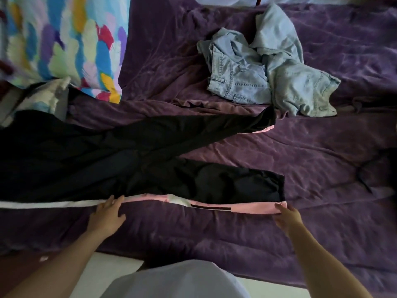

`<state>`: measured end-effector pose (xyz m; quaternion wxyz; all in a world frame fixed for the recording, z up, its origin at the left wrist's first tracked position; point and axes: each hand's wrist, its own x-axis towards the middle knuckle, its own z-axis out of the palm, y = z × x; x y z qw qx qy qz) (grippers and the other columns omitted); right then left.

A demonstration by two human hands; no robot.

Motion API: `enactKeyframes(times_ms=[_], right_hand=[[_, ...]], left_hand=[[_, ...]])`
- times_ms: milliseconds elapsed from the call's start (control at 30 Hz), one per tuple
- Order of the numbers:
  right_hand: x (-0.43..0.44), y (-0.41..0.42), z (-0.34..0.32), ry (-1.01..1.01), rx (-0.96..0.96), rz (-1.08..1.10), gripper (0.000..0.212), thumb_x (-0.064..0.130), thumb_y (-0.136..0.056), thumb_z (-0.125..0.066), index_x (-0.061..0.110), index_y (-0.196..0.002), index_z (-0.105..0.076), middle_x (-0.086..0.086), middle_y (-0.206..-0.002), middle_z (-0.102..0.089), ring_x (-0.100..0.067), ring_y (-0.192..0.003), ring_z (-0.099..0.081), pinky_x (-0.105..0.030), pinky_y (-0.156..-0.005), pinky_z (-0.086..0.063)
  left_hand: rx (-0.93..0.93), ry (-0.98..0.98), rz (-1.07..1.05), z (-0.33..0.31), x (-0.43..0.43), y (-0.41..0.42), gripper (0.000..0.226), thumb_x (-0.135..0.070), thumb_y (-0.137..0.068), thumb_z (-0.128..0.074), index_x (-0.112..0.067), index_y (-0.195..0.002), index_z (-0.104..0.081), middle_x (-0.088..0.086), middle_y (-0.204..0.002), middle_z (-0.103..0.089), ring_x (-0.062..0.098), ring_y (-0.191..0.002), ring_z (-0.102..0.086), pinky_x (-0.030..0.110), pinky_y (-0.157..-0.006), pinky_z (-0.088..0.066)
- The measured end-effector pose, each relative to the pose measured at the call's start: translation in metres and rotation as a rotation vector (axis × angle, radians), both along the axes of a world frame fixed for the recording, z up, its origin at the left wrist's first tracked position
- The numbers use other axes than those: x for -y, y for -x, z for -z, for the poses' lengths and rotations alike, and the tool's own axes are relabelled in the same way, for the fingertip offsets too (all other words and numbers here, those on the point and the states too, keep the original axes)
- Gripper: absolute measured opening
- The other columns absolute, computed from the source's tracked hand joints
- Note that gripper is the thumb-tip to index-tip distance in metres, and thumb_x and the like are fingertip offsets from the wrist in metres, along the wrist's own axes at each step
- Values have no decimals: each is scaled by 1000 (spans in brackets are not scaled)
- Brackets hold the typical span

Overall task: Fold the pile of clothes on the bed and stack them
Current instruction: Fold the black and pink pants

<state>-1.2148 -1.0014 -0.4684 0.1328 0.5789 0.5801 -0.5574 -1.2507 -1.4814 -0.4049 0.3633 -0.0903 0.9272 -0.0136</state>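
Observation:
Black track pants (133, 160) with a pink and white side stripe lie spread across the purple bed cover (311, 151), legs apart and pointing right. My left hand (108, 214) rests with straight fingers on the near leg's stripe, around mid-length. My right hand (286, 214) pinches the pink cuff corner of that same leg. A crumpled heap of light blue denim clothes (264, 69) sits farther back on the bed, untouched.
A bright feather-patterned pillow (68, 39) lies at the back left, with a pale cushion (45, 95) below it. The bed's near edge runs along the bottom, with light floor (103, 269) beyond it. A dark cord (363, 179) lies at the right.

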Motion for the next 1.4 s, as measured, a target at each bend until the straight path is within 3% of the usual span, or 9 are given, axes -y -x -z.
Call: enactKeyframes(times_ms=[233,367,500,600,767,867,1133,1333,1400], right_hand=[[13,7,-2,2,-7,343,19,7,-90,-58,0,-75,-48,-12,-55,-50,-16,-34,-51,-16,-32,-37],[-3,0,-28,-277,-32,288,36,19,-96,-49,-15,-97,-58,-17,-76,-57,-21,-71,-48,-15,-45,-39],[-11,-20,-36,-346,185,9,40,23,-95,-47,-7,-122,-53,-26,-120,-57,-33,-100,-59,-34,-74,-43],[9,12,-41,-510,373,-202,47,18,-91,-51,-6,-131,-42,-29,-134,-44,-40,-125,-41,-43,-101,-33],[67,93,-57,-519,150,-493,50,22,-93,-47,7,-139,-36,-25,-142,-32,-41,-130,-30,-45,-106,-28],[80,135,-60,-455,13,-508,54,14,-91,-46,8,-143,-32,-20,-146,-28,-39,-129,-36,-41,-104,-33],[31,228,-60,-407,-210,-372,38,8,-83,-57,-3,-119,-50,-10,-99,-51,-22,-81,-50,-28,-60,-40],[-12,287,-32,-270,-220,-263,50,-1,-85,-56,1,-132,-39,-14,-97,-56,-11,-45,-57,-16,-35,-42],[-18,295,-21,-242,-129,-257,22,1,-86,-58,-5,-106,-49,-12,-79,-55,-11,-35,-56,-14,-30,-38]], left_hand=[[20,-24,-15,1,-2,2,71,-32,-94,-48,-27,-150,-6,0,-159,2,26,-139,-24,42,-107,-35],[26,147,107,-3,-1,8,66,-37,-96,-41,-27,-150,-5,-4,-156,-16,22,-138,-23,40,-107,-30],[-13,220,320,-7,-10,10,42,-30,-98,-33,-31,-140,-32,-10,-135,-47,16,-128,-34,38,-107,-25],[-2,182,359,-9,-9,12,38,-19,-97,-32,-31,-130,-46,-11,-124,-55,14,-123,-40,36,-106,-24],[71,-27,394,-13,-1,27,33,-26,-92,-40,-25,-122,-56,-5,-117,-59,13,-108,-54,25,-83,-38],[103,-158,344,-18,-10,49,30,-37,-92,-44,-23,-115,-59,-6,-108,-60,10,-95,-57,19,-61,-37],[-102,-258,250,-4,-68,131,45,-35,-97,-42,-23,-139,-35,1,-134,-44,18,-120,-45,29,-90,-44],[-118,-140,278,32,-115,176,62,-41,-93,-49,-24,-145,-22,3,-141,-37,20,-125,-41,30,-94,-42],[-112,-43,259,43,-123,181,65,-45,-92,-49,-24,-145,-19,3,-141,-37,21,-125,-41,32,-94,-41]])
